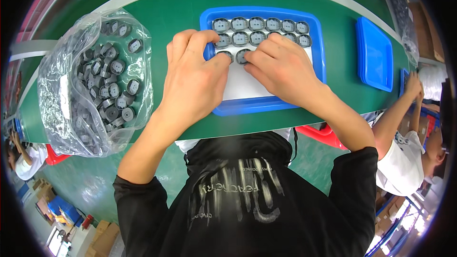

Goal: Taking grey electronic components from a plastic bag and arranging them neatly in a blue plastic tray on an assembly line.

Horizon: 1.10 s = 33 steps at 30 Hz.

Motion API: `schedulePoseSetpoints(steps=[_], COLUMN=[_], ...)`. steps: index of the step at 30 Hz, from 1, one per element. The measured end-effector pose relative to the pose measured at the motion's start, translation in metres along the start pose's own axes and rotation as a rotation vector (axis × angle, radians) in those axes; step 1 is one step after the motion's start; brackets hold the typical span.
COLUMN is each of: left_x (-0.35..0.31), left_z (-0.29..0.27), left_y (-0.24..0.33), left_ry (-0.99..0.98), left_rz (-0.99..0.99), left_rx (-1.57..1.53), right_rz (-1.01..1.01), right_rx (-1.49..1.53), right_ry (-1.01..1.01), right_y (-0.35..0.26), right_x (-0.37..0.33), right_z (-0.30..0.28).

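A blue tray (320, 57) with a white liner stands before me on the green table, with two rows of small grey round plastic parts (256, 23) in it. A third row starts nearer to me. My left hand (194, 74) is closed at the tray's left side, thumb on the row's first part (229, 55), which it partly hides; the index finger reaches the second row. Beside it, my right hand (283, 66) pinches another grey round plastic part (242, 56) between thumb and fingers, low over the liner.
On the left lies an open clear plastic bag (57, 90) with many loose grey parts (112, 113). Stacked empty blue trays (376, 54) sit to the right. A co-worker's arm (397, 112) reaches over the table at far right. Red stools (323, 135) show below the table edge.
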<state>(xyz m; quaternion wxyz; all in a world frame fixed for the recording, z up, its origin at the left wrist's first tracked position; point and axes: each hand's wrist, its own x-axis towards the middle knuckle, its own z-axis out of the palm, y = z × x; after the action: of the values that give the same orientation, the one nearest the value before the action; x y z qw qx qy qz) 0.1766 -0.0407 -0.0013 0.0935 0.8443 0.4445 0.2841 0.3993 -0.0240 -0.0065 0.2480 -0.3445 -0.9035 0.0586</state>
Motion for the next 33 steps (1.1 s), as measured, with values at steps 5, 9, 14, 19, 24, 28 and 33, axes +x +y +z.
schedulePoseSetpoints(steps=[5,9,14,19,24,28,33], left_x=[-0.001,-0.003,-0.013,-0.014,-0.027,-0.060,-0.024], left_z=[0.003,-0.001,-0.044,-0.085,-0.060,-0.064,-0.084], left_y=[0.000,-0.004,-0.036,-0.071,-0.104,-0.124,-0.042], left_ry=[0.024,0.035,0.090,0.041,0.017,0.102,0.060], left_rz=[-0.018,-0.009,-0.083,-0.417,-0.365,-0.330,-0.431], left_rx=[-0.005,-0.018,0.023,0.159,0.284,0.190,-0.056], right_rz=[0.027,0.026,0.044,-0.171,-0.070,-0.182,0.070], right_rx=[-0.016,-0.011,0.028,0.085,0.000,0.132,0.619], right_ry=[0.001,-0.002,0.040,0.140,-0.152,-0.177,-0.005], right_y=[-0.004,-0.007,-0.009,-0.029,-0.050,-0.052,-0.015], right_x=[0.003,0.006,0.016,0.058,0.089,0.110,0.067], right_z=[0.004,0.004,-0.008,-0.005,0.059,0.068,-0.009])
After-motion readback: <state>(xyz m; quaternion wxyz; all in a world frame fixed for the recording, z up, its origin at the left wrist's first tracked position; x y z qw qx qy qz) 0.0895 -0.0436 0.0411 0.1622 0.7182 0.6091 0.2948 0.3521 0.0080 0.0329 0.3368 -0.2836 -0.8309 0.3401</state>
